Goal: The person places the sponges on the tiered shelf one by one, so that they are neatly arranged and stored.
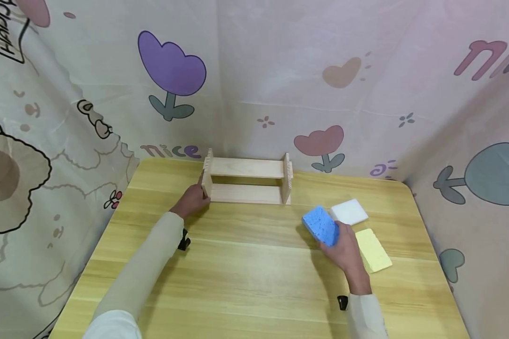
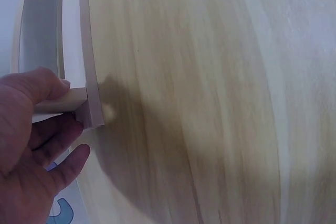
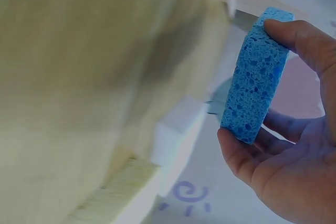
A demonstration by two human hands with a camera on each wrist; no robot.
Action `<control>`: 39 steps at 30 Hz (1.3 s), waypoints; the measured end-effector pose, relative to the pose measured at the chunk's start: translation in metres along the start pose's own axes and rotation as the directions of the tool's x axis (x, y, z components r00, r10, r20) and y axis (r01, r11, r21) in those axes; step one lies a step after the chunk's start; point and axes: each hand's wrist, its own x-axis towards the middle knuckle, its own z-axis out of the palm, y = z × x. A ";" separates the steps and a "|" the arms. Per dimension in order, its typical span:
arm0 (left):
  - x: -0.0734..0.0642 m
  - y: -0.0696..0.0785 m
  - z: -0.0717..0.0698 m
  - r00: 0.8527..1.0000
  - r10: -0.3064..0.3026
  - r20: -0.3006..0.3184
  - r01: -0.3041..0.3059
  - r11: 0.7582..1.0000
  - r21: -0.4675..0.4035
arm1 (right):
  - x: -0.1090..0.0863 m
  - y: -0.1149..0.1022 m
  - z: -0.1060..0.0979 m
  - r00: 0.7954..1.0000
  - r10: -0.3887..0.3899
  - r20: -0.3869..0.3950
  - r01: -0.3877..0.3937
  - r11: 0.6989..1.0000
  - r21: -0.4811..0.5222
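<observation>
A small two-tier wooden rack (image 1: 247, 193) stands at the back of the table. My left hand (image 1: 193, 201) grips its left side panel (image 2: 63, 99), thumb on one face and fingers on the other. In my right hand (image 1: 345, 252) is a blue sponge (image 1: 321, 226), pinched between thumb and fingers and lifted above the tabletop; its pores show clearly in the right wrist view. Just beyond that hand lies a white sponge block (image 1: 349, 212). A yellow sponge (image 1: 373, 251) lies flat on the table to the right of the hand.
The wood-grain table (image 1: 246, 278) runs up to a printed cloth (image 1: 254, 56) hanging behind and at both sides. The rack stands close to the back cloth. A dark wrist mount (image 1: 184, 240) sits by the left sleeve, and another (image 1: 342, 302) by the right.
</observation>
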 end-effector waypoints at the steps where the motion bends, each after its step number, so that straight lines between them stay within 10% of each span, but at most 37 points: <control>1: 0.000 0.000 0.000 1.000 -0.001 -0.003 0.001 1.000 0.000 | 0.001 -0.003 -0.003 1.000 -0.011 -0.007 0.011 1.000 -0.007; 39: -0.002 0.008 -0.003 0.995 -0.092 0.037 0.093 0.995 -0.025 | 0.066 -0.091 -0.051 0.931 -0.365 0.021 0.365 0.931 -0.020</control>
